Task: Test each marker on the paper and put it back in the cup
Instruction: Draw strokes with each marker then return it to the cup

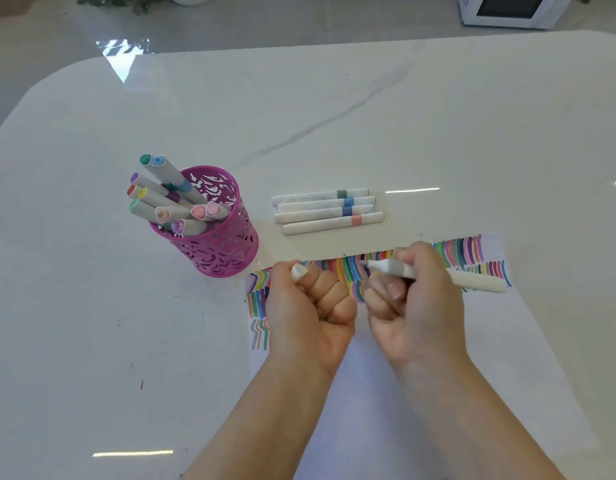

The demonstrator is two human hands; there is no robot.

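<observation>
text: none legible | marker caps [161, 213] in cup [227, 261]: printed numbers (too blurred to read)

One pink cup [227, 252] stands at the left. It holds about ten markers [168, 213], counted by their coloured ends; others may be hidden. Four loose markers [325, 211] lie side by side on the tabletop [334, 116], just right of the cup. One uncapped marker [473, 280] is in the right hand [417, 306], and one white cap [298, 271] in the left hand [310, 313]. One paper [369, 393] lies near. Far off are one white appliance [507, 10] and one plant [126, 1].
</observation>
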